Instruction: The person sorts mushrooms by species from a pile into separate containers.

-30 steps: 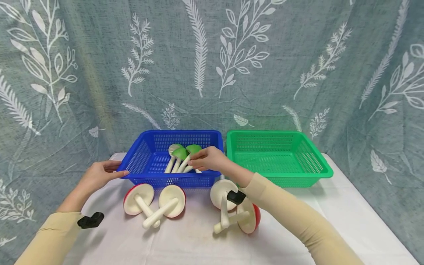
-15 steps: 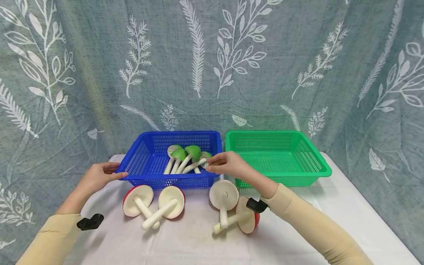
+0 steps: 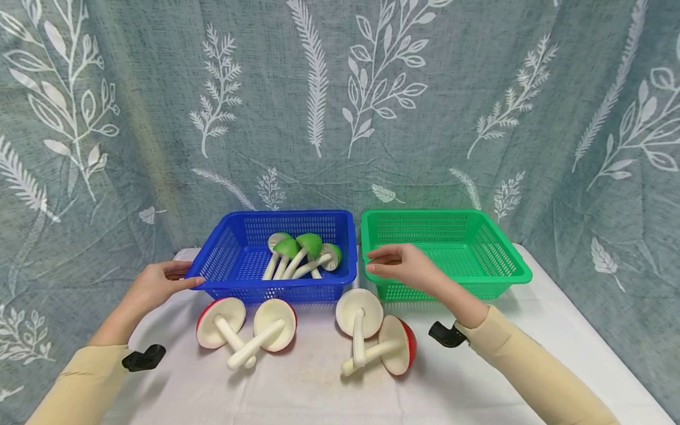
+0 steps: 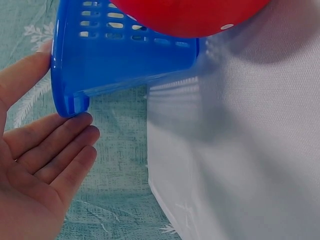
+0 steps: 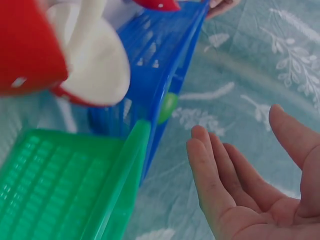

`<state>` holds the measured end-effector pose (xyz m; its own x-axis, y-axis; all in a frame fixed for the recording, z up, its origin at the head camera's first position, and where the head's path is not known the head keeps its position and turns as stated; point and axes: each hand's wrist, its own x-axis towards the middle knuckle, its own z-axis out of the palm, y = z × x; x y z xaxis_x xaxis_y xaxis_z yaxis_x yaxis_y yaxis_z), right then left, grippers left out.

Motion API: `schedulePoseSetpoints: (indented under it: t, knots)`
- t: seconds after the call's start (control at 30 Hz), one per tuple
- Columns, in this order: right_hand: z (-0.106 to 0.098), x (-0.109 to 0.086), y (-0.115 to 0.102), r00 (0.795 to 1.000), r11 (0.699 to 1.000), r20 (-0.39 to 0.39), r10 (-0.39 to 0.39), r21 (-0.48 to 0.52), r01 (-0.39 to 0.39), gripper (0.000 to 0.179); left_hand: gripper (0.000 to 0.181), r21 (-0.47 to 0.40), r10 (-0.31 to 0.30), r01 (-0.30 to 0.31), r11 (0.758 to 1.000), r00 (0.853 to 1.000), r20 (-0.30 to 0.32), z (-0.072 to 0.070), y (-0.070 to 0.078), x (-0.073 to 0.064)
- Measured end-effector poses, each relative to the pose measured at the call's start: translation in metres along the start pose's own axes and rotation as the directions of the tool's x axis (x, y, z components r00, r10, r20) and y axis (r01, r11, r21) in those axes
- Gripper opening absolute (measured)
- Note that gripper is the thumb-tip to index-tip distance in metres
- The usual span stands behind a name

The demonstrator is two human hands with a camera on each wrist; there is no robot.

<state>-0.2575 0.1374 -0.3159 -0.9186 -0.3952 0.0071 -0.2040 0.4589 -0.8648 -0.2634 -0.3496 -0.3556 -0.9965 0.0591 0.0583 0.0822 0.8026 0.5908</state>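
My left hand (image 3: 156, 284) rests at the left front corner of the blue basket (image 3: 276, 283). In the left wrist view its thumb touches the rim and its nearly straight fingertips meet the corner. My right hand (image 3: 404, 268) is over the front left of the green basket (image 3: 451, 289), holding nothing, its fingers relaxed and apart from the thumb. Several toy mushrooms with green caps (image 3: 309, 242) and white stems lie in the blue basket; the rightmost one (image 3: 332, 257) leans across the others.
Red-capped toy mushrooms lie on the white tablecloth (image 3: 303, 389) before the blue basket: a crossed pair (image 3: 275, 324) at left, another pair (image 3: 395, 345) at right. A patterned grey-green curtain (image 3: 297, 118) hangs behind. Both wrists carry black devices (image 3: 447, 334).
My right hand has let go of the rightmost green mushroom in the blue basket and moved right, to the green basket's front left. My left hand has stayed at its corner.
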Motion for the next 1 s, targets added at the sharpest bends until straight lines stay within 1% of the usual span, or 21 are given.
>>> schedulePoseSetpoints:
  t: [0.2, 0.43, 0.6, 0.83, 1.0]
  knots:
    - [-0.023, -0.014, 0.016, 1.0, 1.0, -0.023, -0.008, -0.022, 0.007, 0.049, 0.076, -0.003, 0.005, -0.005, 1.0, 1.0, -0.008, 0.0, 0.0, -0.001]
    - [-0.049, -0.028, 0.034, 0.997, 0.999, -0.063, 0.038, -0.012, -0.039, 0.054, 0.076, 0.0, 0.007, -0.007, 1.0, 1.0, -0.013, 0.0, 0.0, -0.001]
    - [-0.066, -0.04, 0.047, 0.994, 0.997, -0.094, 0.061, -0.04, -0.065, 0.058, 0.076, -0.011, 0.006, -0.006, 1.0, 1.0, -0.01, 0.001, 0.001, -0.001]
    - [-0.094, -0.061, 0.065, 0.989, 0.99, -0.128, 0.069, -0.114, -0.084, 0.059, 0.076, -0.008, 0.006, -0.007, 1.0, 1.0, -0.009, 0.0, 0.002, -0.001]
    - [-0.115, -0.074, 0.08, 0.983, 0.979, -0.152, 0.099, -0.159, -0.124, 0.063, 0.076, -0.007, 0.009, -0.009, 1.0, 1.0, -0.011, 0.0, 0.001, -0.001]
